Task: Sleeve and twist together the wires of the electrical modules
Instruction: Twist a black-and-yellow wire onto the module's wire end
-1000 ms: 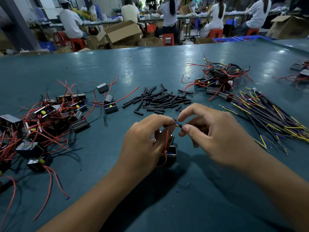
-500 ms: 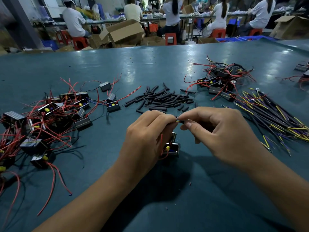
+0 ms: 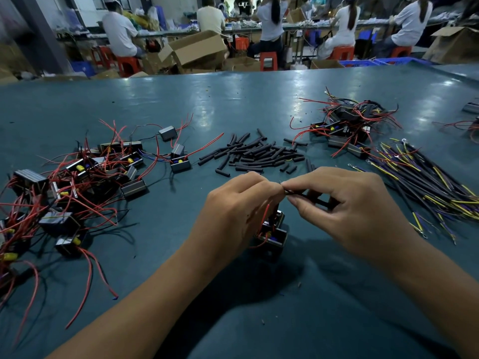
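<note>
Near the middle of the desk (image 3: pixel 233 104), a little toward its near edge, the left hand (image 3: pixel 241 211) and right hand (image 3: pixel 347 206) meet fingertip to fingertip above a single module (image 3: pixel 272 233) that sits on the surface just under the left palm, its red wire (image 3: pixel 264 216) rising into the left fingers. The left hand is curled, thumb and forefinger pinching what looks like the wire end; the right hand pinches a black sleeved wire (image 3: pixel 308 196) between thumb and forefinger, the other fingers curled beneath it. Holding both ends this close probably lets the two conductors be brought together and twisted with small finger rolls, while the module's weight on the desk steadies the lead. Whether the bare ends already touch is hidden by the fingertips. Both forearms come in from the near edge, wrists lifted off the surface. Supplies lie within reach: a heap of black sleeves (image 3: pixel 259 154) just beyond the hands, a fan of yellow and purple wires (image 3: pixel 427 177) toward the right edge, a tangle of modules with red leads (image 3: pixel 72 182) toward the left edge, and a second pile of modules (image 3: pixel 347 125) farther back on the right, possibly finished ones.
</note>
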The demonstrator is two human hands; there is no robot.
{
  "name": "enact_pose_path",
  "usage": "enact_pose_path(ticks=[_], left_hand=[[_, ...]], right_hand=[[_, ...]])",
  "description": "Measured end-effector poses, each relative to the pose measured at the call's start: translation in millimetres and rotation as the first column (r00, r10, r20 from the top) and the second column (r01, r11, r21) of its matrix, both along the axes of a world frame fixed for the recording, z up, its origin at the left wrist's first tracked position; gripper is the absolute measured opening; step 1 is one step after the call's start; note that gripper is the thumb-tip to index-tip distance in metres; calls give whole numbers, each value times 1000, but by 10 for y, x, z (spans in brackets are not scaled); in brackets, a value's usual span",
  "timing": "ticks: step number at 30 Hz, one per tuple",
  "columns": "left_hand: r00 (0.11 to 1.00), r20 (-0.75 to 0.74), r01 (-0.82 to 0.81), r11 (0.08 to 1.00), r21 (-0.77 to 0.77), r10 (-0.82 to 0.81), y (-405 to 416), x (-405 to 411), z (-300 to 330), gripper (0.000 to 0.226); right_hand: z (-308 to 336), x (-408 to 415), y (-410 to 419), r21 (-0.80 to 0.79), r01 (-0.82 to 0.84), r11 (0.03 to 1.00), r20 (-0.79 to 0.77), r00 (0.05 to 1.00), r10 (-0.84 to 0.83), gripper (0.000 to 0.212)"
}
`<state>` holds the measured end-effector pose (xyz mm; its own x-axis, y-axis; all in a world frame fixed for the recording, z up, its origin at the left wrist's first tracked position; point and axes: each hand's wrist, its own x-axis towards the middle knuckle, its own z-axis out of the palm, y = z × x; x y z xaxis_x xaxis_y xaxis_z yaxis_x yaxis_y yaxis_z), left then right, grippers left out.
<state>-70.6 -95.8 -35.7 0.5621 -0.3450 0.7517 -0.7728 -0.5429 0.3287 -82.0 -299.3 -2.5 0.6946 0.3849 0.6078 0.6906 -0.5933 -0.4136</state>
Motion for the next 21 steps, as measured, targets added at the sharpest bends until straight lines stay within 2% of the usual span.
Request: enact_pose_path(ticks=[3, 8, 13, 21], left_hand=[[999, -42, -7, 999, -40, 5, 11, 20, -42, 13], [997, -65, 31, 998, -56, -35, 7, 21, -46, 14], [969, -238, 22, 987, -158, -60, -17, -20, -49, 12], [947, -321, -38, 982, -186, -24, -24, -28, -52, 8]], right_hand=[[-16, 6, 2, -89, 14, 996, 61, 998, -9, 18], [-71, 7, 22, -71, 15, 997, 92, 996, -8, 17], [-94, 56, 6, -109, 30, 994, 166, 986, -11, 12], [-120, 116, -40, -152, 34, 988, 194, 981, -4, 12]])
